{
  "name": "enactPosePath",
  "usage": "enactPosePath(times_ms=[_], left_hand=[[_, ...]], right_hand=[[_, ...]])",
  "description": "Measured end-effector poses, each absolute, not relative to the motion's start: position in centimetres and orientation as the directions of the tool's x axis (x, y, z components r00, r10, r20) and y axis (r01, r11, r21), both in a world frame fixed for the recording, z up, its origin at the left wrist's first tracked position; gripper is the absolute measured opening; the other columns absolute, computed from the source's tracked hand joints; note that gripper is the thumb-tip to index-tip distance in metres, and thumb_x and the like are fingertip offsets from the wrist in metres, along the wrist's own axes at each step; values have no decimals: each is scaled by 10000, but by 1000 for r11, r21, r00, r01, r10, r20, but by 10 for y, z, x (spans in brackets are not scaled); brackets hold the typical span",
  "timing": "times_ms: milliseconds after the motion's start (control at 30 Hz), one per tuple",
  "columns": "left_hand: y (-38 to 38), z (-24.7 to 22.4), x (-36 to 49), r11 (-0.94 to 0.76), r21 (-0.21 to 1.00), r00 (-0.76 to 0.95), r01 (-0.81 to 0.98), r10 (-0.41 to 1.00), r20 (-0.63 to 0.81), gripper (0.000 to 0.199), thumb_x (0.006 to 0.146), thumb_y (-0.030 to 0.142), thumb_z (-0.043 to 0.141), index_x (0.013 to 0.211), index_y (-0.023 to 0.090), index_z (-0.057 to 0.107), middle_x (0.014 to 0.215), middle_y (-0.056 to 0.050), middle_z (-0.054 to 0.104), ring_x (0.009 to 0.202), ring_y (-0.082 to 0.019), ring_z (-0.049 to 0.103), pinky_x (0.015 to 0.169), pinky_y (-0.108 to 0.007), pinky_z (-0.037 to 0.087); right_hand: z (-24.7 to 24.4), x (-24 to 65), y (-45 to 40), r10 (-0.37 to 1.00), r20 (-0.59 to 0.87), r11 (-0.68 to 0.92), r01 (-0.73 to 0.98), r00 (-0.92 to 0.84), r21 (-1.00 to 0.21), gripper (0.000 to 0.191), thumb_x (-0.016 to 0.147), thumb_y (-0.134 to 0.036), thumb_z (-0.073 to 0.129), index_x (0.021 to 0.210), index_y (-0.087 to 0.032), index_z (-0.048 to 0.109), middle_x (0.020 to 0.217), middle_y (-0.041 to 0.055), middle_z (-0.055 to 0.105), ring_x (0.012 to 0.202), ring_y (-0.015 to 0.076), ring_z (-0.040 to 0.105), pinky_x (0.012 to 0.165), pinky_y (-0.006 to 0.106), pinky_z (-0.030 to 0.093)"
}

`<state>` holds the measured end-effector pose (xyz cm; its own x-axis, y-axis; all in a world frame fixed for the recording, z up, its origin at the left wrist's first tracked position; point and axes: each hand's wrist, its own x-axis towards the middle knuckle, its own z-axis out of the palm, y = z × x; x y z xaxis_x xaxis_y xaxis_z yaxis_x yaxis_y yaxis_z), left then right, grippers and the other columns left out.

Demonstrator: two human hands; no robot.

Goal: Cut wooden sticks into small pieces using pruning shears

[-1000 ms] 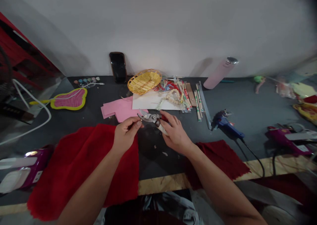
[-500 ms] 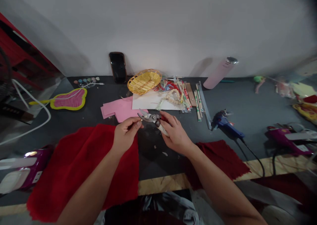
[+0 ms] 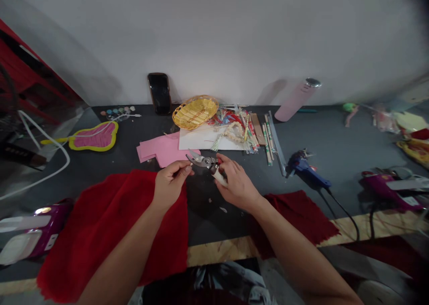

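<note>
My right hand (image 3: pixel 237 180) is wrapped round the handles of a pair of pruning shears (image 3: pixel 205 161), one handle pale and a bit of red showing at the other. The blades stand apart and point left, towards my left hand. My left hand (image 3: pixel 172 180) is closed in a pinch right beside the blades; what lies between its thumb and forefinger is small and pale, too small to name. Pink paper pieces (image 3: pixel 164 150) lie just beyond the blades. Under my left forearm spreads a red cloth (image 3: pixel 114 211).
Behind my hands are a yellow woven basket (image 3: pixel 196 112), a white sheet with craft sticks, and a phone (image 3: pixel 159 93) against the wall. A pink bottle (image 3: pixel 297 100) and a blue glue gun (image 3: pixel 309 171) stand and lie rightward. A yellow-rimmed pink paddle shape (image 3: pixel 95 137) lies left.
Both hands stay in nearly the same place. The shears' handles look slightly further apart in my right hand, with the pale handle a little lower. The view has shifted very slightly.
</note>
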<state>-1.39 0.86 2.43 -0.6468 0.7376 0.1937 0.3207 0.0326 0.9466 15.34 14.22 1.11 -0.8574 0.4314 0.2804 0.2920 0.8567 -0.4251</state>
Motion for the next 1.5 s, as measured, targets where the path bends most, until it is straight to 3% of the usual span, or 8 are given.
enactPosePath(times_ms=[100,167,500,867,1233,1367,1500], left_hand=[[9,23,-14,41,941,-644,337,739,198,179,824,309,608,894,168,694,727,-12,709,711,-139,648,702,-237,504],[8,23,-13,38,939,-634,342,747,200,171,822,305,610,876,168,697,725,-11,709,708,-137,648,700,-232,503],[7,25,-14,62,923,-636,379,742,211,160,830,292,585,809,171,687,713,-9,708,722,-148,655,712,-239,501],[4,30,-17,30,945,-541,326,826,160,187,845,274,533,833,150,671,628,-13,670,599,-128,602,607,-231,456],[3,31,-22,54,957,-531,283,841,110,208,849,307,536,802,154,668,588,-7,646,579,-125,583,613,-237,451],[5,26,-22,62,947,-545,316,828,128,219,864,317,522,833,157,668,629,-17,670,641,-140,619,673,-249,480],[8,22,-21,77,920,-560,385,812,167,221,840,336,563,952,175,664,782,-29,720,723,-146,657,694,-237,497]], right_hand=[[7,152,142,447,276,848,304,-851,-435,681,793,-252,544,1400,-129,261,1363,167,431,1190,285,449,963,466,408],[6,152,142,432,216,856,323,-875,-404,731,804,-250,524,1448,-157,189,1329,159,459,1179,295,451,944,476,416],[10,150,134,472,126,828,389,-873,-404,710,758,-140,485,1425,-175,241,1158,137,531,1039,251,507,906,408,429],[5,154,150,390,137,868,314,-911,-386,737,787,-181,473,1461,-184,174,1331,140,452,1171,279,428,938,455,411],[16,151,137,427,117,838,344,-897,-424,681,757,-132,479,1409,-146,283,1165,142,539,1054,241,507,919,388,428],[14,152,137,452,95,829,378,-887,-412,670,766,-137,482,1406,-164,286,1128,125,558,1001,231,529,898,370,434],[10,153,145,483,117,821,402,-868,-406,666,783,-172,492,1413,-187,277,1207,127,533,1085,250,501,925,392,417]])
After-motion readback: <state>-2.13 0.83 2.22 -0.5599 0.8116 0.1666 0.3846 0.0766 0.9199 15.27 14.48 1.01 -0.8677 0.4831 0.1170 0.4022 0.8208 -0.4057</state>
